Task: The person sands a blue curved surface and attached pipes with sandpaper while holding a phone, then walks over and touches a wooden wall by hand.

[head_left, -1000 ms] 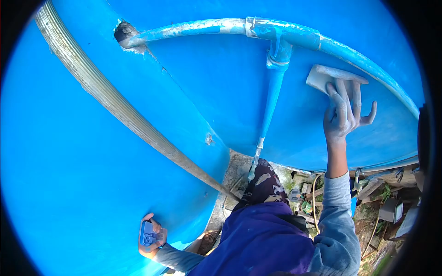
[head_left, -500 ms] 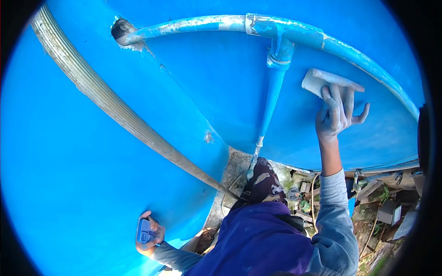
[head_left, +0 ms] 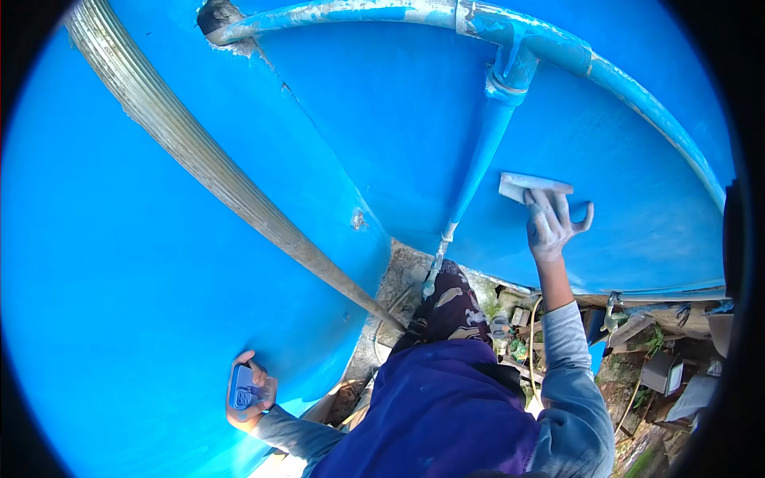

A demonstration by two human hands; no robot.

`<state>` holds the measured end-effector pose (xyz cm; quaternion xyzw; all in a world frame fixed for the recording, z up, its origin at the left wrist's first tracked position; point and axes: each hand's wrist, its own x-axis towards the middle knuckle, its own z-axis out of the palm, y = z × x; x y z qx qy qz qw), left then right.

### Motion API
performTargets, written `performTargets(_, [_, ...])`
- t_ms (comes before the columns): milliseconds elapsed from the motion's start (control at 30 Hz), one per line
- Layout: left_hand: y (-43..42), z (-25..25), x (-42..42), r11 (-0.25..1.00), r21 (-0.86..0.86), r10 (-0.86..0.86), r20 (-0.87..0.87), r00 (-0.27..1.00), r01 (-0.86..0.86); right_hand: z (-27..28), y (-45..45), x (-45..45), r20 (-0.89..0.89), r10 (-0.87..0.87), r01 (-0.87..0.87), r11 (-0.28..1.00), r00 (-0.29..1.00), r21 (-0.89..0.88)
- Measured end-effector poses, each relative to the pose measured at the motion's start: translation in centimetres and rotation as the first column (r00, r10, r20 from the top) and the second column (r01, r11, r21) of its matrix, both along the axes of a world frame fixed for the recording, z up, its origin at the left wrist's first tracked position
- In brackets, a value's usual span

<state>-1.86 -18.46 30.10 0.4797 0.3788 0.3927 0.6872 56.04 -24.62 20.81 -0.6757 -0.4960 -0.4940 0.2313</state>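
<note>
My right hand [head_left: 550, 223], dusty white, presses a folded pale sheet that looks like sandpaper [head_left: 535, 182] against the blue wall [head_left: 629, 159]. Its middle fingers lie over the sheet while an outer finger sticks out to the side. Low on the left, my left hand [head_left: 260, 378] is wrapped around a phone-like device [head_left: 244, 390] with a dark face and a clear edge. That hand is close to the left blue wall [head_left: 143, 303]; whether it touches the wall I cannot tell.
A blue-painted pipe [head_left: 550, 46] crosses above, with a branch pipe [head_left: 486, 143] running down to a tap. A ribbed grey pole [head_left: 207, 163] slants across the left. Wood scraps, a hose [head_left: 532, 342] and a boxy lamp-like thing [head_left: 663, 373] lie lower right.
My right hand and the folded sheet have moved down and left along the wall. My left hand has shifted slightly up and left in view, still holding the device.
</note>
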Motion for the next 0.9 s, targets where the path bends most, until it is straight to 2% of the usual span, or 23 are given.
performTargets(67, [-0.2, 0.3, 0.0, 1.0, -0.003, 0.007, 0.001, 1.0, -0.007, -6.3, -1.8, -0.3, -0.068, 0.059, -0.076, 0.956, 0.996, -0.283])
performTargets(100, [-0.3, 0.3, 0.0, 1.0, -0.01, 0.011, 0.002, 1.0, -0.011, -5.7, -1.8, -0.1, -0.059, 0.071, -0.085, 0.953, 0.996, -0.29])
performTargets(167, [-0.5, 0.2, 0.0, 1.0, -0.007, 0.012, -0.005, 1.0, -0.012, -3.4, -2.0, 0.3, 0.103, 0.037, -0.001, 0.943, 0.994, -0.333])
performTargets(200, [-0.5, 0.1, 0.0, 1.0, -0.007, 0.012, -0.009, 1.0, -0.012, -0.9, -1.7, 0.2, 0.109, -0.014, 0.04, 0.971, 0.994, -0.236])
performTargets(233, [-0.5, 0.1, -0.1, 1.0, -0.008, 0.014, -0.014, 1.0, -0.014, 2.3, -1.2, 0.3, 0.105, -0.005, 0.031, 0.968, 0.994, -0.25])
performTargets(300, [-0.5, -1.0, -0.6, 0.999, 0.024, 0.024, -0.012, 1.0, -0.024, 6.7, -0.6, 0.3, 0.05, -0.165, 0.158, 0.98, 0.985, 0.119])
performTargets(333, [-0.6, -1.8, -1.1, 0.998, 0.044, 0.034, -0.008, 0.999, -0.034, 5.5, -0.9, 0.6, 0.048, -0.16, 0.154, 0.982, 0.986, 0.106])
performTargets(400, [-0.7, 0.1, 0.2, 0.999, -0.02, 0.046, -0.025, 0.999, -0.046, 0.2, -1.3, 1.4, -0.008, -0.083, 0.084, 0.992, 0.996, 0.092])
performTargets(500, [-0.3, -0.4, -0.5, 1.0, -0.004, 0.009, 0.0, 1.0, -0.009, -8.5, -4.5, -0.1, -0.14, -0.033, -0.021, 0.93, 0.99, -0.366])
performTargets(567, [0.0, -0.9, -1.0, 1.0, 0.002, 0.012, 0.019, 1.0, -0.012, -6.9, -4.8, 0.4, -0.008, -0.013, 0.009, 0.917, 1.0, -0.399])
performTargets(633, [-0.2, -1.3, -1.2, 1.0, -0.003, 0.011, 0.013, 1.0, -0.011, -1.9, -3.7, 0.6, 0.079, -0.089, 0.105, 0.966, 0.993, -0.237])
performTargets(700, [-0.2, -1.8, -1.2, 1.0, 0.006, 0.008, 0.143, 0.99, -0.009, 4.1, -2.4, 1.5, 0.12, -0.184, 0.175, 0.981, 0.976, 0.081])
performTargets(767, [-0.1, -1.8, -1.3, 1.0, 0.001, -0.006, 0.113, 0.994, 0.006, 5.3, -2.6, 3.3, 0.0, -0.046, 0.044, 0.958, 0.999, 0.283])
performTargets(800, [-0.2, -1.8, -1.1, 0.999, 0.028, 0.015, 0.073, 0.997, -0.017, 4.1, -2.3, 2.8, 0.065, -0.153, 0.134, 0.965, 0.986, 0.227])
performTargets(833, [-0.1, -1.8, -1.0, 0.998, 0.057, 0.039, 0.04, 0.998, -0.041, 0.6, -2.3, 2.9, 0.082, -0.1, 0.084, 0.979, 0.992, 0.188])
performTargets(900, [0.2, -2.1, -1.1, 0.998, 0.039, 0.036, 0.07, 0.997, -0.039, -6.3, -3.8, 1.7, -0.002, -0.032, 0.032, 0.995, 0.999, -0.091])
